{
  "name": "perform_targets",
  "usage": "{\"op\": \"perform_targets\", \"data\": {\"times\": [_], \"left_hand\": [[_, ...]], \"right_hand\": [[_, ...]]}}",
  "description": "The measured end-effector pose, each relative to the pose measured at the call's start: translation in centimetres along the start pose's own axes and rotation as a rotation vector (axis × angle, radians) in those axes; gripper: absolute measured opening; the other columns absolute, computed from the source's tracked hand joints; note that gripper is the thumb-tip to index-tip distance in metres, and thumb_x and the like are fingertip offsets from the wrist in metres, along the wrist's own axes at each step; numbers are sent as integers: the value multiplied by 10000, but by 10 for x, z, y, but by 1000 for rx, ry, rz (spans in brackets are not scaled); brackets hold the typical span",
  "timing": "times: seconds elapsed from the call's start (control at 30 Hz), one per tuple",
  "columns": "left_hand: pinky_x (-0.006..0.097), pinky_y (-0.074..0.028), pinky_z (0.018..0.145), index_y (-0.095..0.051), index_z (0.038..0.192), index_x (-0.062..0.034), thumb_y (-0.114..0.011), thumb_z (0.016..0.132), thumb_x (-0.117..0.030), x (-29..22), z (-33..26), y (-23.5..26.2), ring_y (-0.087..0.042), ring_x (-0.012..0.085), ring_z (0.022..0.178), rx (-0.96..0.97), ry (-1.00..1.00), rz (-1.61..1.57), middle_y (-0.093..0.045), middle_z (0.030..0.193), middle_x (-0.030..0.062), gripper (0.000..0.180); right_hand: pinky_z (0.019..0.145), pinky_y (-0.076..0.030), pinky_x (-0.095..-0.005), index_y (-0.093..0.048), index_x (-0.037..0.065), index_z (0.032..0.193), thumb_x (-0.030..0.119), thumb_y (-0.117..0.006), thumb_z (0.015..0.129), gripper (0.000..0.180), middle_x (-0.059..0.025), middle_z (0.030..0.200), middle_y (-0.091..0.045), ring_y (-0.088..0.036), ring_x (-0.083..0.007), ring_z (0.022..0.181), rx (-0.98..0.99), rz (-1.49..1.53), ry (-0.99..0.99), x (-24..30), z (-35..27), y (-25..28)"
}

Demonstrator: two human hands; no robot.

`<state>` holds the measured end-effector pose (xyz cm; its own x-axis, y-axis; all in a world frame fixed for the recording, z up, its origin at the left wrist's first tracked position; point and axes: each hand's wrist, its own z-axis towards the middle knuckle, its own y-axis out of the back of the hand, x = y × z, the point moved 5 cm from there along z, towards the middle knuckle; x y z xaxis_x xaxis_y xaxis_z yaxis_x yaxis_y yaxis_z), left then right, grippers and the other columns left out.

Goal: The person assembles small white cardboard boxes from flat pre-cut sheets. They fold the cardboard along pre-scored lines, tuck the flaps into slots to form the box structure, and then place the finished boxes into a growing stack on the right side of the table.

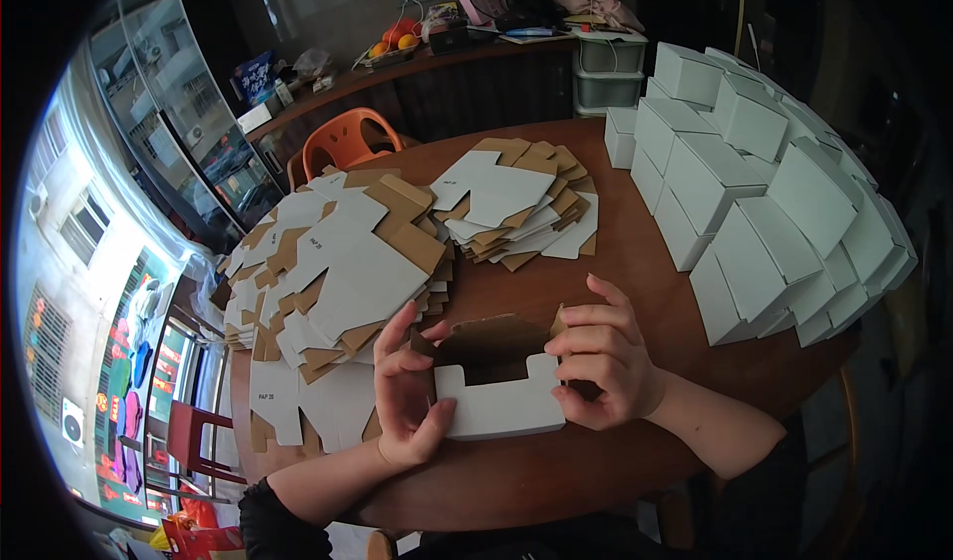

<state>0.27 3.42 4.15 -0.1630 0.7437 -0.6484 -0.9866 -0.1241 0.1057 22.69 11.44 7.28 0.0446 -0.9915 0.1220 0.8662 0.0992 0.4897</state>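
A half-folded box (light, creasable card) is being gripped at both ends, left hand and right hand clamped on it.

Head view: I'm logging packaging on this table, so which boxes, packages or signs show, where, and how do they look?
Half-folded box: between left hand and right hand; white outside, brown inside.
Flat blanks: left pile, white and brown.
Second blanks pile: table centre.
Finished boxes: stacked right, white cuboids.
Blue package: back counter.
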Motion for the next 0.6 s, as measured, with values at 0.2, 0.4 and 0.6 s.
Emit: {"op": "perform_targets", "data": {"times": [0.2, 0.4, 0.6], "left_hand": [[524, -287, 1152, -347, 1395, -52, -573, 773, 32, -2, 2, -3, -371, 399, 1409, 76, 20, 61, -141, 1578, 245, 667], [479, -267, 1174, -255, 1481, -45, -572, 818, 59, 2, -4, -10, -287, 360, 1464, 1, 248, -96, -107, 1599, 203, 742], [448, -322, 1128, -428, 1364, -36, -629, 867, -6, 6, -8, 6, -376, 335, 1383, -111, 150, 259, -308, 1504, 190, 537]], "right_hand": [[1153, -297, -555, -557, 167, 1183, 82, -687, 744, 465, -92, 1273, -551, -538, -296, 1203, 73, 41, -45, 1, 4, 2], [1093, -365, -472, -538, 111, 1275, 89, -701, 775, 526, -165, 1406, -448, -509, -313, 1235, 110, 435, -255, -12, 9, -2], [1002, -448, -374, -580, 44, 1277, 179, -646, 927, 382, -176, 1389, -461, -504, -267, 1245, 159, 512, -406, -22, 5, 1]]}}
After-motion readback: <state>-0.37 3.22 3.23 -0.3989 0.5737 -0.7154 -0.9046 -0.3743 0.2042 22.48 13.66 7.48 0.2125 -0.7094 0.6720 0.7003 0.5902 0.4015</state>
